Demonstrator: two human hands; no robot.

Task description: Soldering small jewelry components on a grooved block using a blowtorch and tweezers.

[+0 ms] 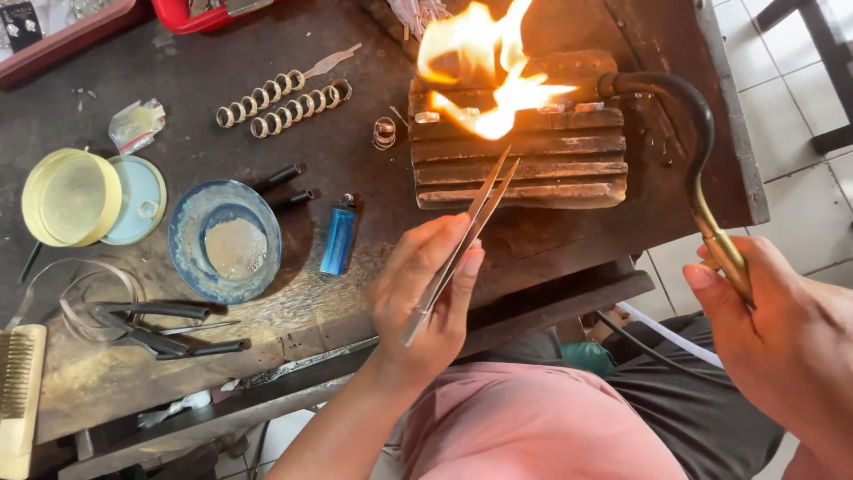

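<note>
The left hand [426, 289] is closed in a pinch on a pair of metal tweezers [462, 236], whose tips point far and right toward a charred ridged block [520, 160] on the dark wooden surface [293, 311]. The right hand [782, 342], at the near right edge, is wrapped round the brass handle of a curved torch [702, 169]; its nozzle lies over the block's far right corner, and a bright flame [484, 67] spreads across the block's far side, where small metal pieces sit. Left of the block stands a small ring [384, 132], and farther left lie two rows of rings [283, 102]. Near the tweezers' left is a blue lighter [338, 238], then a blue dish of powder [225, 240], a yellow lid [71, 197] and black-handled pliers [155, 327]
</note>
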